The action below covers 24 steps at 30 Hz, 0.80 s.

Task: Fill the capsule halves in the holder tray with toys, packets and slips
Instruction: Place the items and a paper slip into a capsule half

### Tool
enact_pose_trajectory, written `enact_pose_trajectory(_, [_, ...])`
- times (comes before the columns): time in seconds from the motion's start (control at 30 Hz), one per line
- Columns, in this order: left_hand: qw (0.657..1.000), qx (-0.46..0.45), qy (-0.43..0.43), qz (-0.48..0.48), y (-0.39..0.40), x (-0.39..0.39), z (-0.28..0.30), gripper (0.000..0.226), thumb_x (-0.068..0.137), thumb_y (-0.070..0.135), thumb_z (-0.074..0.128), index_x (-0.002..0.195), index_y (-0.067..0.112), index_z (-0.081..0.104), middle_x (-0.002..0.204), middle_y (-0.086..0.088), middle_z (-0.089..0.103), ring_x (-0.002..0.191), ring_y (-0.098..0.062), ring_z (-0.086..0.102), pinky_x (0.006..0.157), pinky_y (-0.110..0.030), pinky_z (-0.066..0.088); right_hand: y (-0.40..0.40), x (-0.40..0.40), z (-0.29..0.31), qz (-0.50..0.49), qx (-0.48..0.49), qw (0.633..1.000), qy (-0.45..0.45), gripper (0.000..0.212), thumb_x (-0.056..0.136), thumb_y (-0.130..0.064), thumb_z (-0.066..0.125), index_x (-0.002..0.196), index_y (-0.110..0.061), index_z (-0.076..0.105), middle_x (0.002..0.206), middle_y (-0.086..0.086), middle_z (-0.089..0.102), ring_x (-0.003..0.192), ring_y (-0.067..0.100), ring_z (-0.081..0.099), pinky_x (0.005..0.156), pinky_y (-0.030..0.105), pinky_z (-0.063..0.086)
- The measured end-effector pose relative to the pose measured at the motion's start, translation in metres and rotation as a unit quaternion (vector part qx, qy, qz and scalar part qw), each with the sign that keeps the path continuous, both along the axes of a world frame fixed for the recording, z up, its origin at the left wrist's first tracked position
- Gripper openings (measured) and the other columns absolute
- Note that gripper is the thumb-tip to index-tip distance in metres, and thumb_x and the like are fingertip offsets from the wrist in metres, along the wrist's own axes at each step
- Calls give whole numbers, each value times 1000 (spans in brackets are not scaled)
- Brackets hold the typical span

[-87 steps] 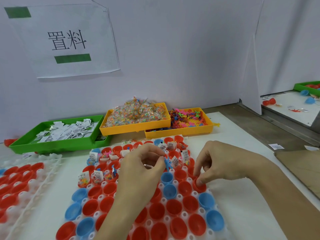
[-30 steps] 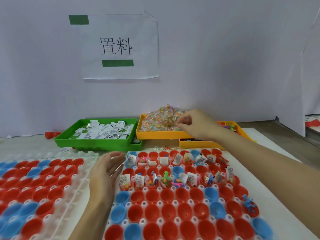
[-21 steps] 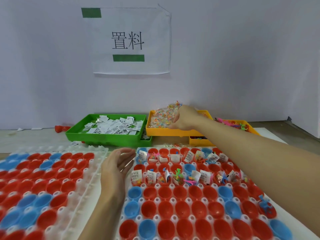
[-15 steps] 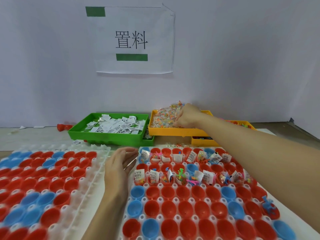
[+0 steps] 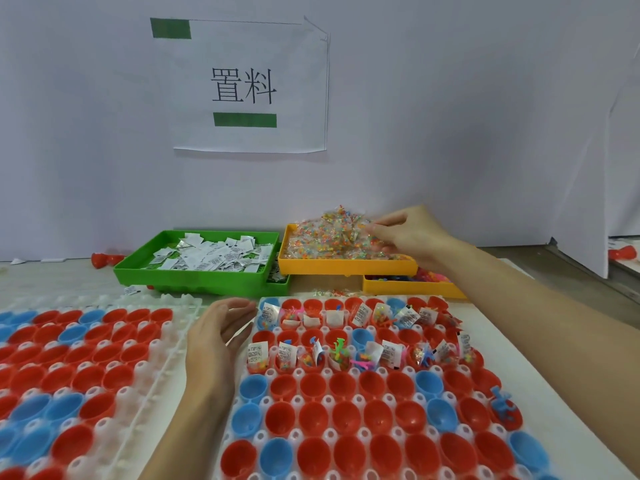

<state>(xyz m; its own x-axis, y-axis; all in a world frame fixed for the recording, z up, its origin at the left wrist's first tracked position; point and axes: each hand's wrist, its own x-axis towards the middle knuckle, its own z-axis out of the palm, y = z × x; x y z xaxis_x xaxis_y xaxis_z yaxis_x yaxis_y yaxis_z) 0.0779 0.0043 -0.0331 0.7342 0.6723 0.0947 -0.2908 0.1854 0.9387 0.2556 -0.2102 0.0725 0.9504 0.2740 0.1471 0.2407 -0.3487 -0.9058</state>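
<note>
Right hand (image 5: pixel 414 237) reaches over the far yellow plastic tray (image 5: pixel 346 265), which is heaped w/ small clear packets of coloured beads (image 5: pixel 332 233). Fingertips curl down into the pile; can't tell whether they've pinched a packet or only touch the heap. Left hand (image 5: pixel 216 336) hovers at the left edge of the white plastic holder tray (image 5: pixel 349 377), fingers relaxed & slightly spread, holding nothing, palm turned toward the tray.

Holder tray sits on the white table (image 5: pixel 540 368) in front of the person, packed w/ red and blue plastic capsule halves (image 5: pixel 346 417), open side up. The far three rows or so already carry stuff: white printed paper slips (image 5: pixel 255 352), bead packets & small coloured plastic toys (image 5: pixel 337 348) stick out of them. Nearer rows look bare inside, except one blue toy (image 5: pixel 502 403) in a red half near the right edge.

Second white holder tray (image 5: pixel 152 372) lies just left, also full of red/blue halves, nothing visible in them.

Behind: green plastic tray (image 5: pixel 194 277) of white slips beside the packet tray; another yellow tray (image 5: pixel 412 287) w/ mixed coloured toys sits partly under/behind the packet tray, mostly hidden by the right arm. White paper sign (image 5: pixel 249 84) w/ black characters & green bars hangs on the pale wall.
</note>
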Motion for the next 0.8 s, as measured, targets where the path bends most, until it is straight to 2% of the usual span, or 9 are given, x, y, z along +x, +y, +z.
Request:
enact_pose_trajectory(0.13, [1000, 15, 3, -3, 0, 0, 0, 32, 100, 11, 37, 96, 6, 68, 100, -14, 74, 101, -26, 69, 83, -31, 51, -49, -42, -1, 65, 48, 997, -4, 10, 92, -14, 68, 99, -15, 74, 95, 8, 76, 77, 16, 75, 64, 18, 57])
enact_pose_trajectory(0.27, [999, 45, 5, -13, 0, -2, -1, 33, 101, 9, 34, 97, 7, 67, 104, -14, 72, 102, -25, 68, 88, -33, 49, -97, -86, -14, 93, -1, 995, -39, 13, 93, -11, 66, 94, -18, 77, 84, 2, 77, 76, 19, 75, 63, 21, 58])
enact_pose_trajectory(0.37, [999, 40, -5, -23, -1, -2, 3, 33, 100, 6, 32, 97, 4, 64, 103, -16, 69, 101, -25, 66, 87, -32, 51, -125, -110, -19, 104, -39, 993, -49, 8, 83, -28, 72, 82, -30, 80, 85, -5, 77, 83, 11, 73, 69, 18, 56])
enact_pose_trajectory(0.43, [999, 34, -12, -30, -3, -3, 5, 33, 99, 6, 30, 95, 4, 63, 102, -15, 68, 97, -22, 67, 84, -26, 55, -140, -117, -21, 107, -75, 989, -64, 14, 72, -44, 72, 79, -36, 80, 86, -10, 77, 86, 9, 70, 74, 19, 56])
enact_pose_trajectory(0.47, [999, 28, -15, -34, -4, -3, 6, 34, 99, 7, 29, 94, 4, 62, 101, -13, 68, 95, -20, 67, 83, -23, 56, -145, -120, -20, 112, -90, 988, -63, 14, 69, -46, 72, 78, -38, 80, 85, -11, 76, 84, 9, 69, 74, 18, 56])
enact_pose_trajectory(0.53, [999, 17, -19, -42, -3, -4, 6, 35, 99, 9, 29, 94, 5, 63, 95, -9, 71, 91, -16, 70, 81, -21, 56, -153, -122, -19, 136, -110, 984, -42, 5, 76, -34, 77, 78, -37, 80, 84, -8, 77, 76, 7, 69, 68, 17, 55])
enact_pose_trajectory(0.6, [998, 14, -21, -49, -2, -4, 6, 35, 99, 10, 28, 93, 5, 63, 86, -3, 75, 86, -11, 72, 78, -19, 57, -160, -122, -17, 167, -150, 974, -23, 16, 84, -19, 78, 80, -34, 80, 83, -6, 77, 69, 5, 67, 66, 16, 53])
enact_pose_trajectory(0.7, [998, 7, -19, -53, -1, -4, 5, 35, 98, 11, 29, 93, 5, 63, 83, 0, 76, 83, -9, 73, 74, -18, 57, -168, -124, -14, 184, -200, 962, 7, 18, 87, -18, 76, 82, -35, 80, 82, -8, 76, 69, 6, 69, 68, 17, 55])
enact_pose_trajectory(0.8, [999, 11, -12, -45, -2, -4, 5, 34, 98, 12, 31, 94, 6, 64, 93, -5, 74, 86, -11, 73, 74, -19, 57, -170, -127, -13, 179, -223, 958, 25, 19, 86, -20, 75, 83, -39, 77, 82, -8, 76, 72, 10, 71, 71, 22, 58])
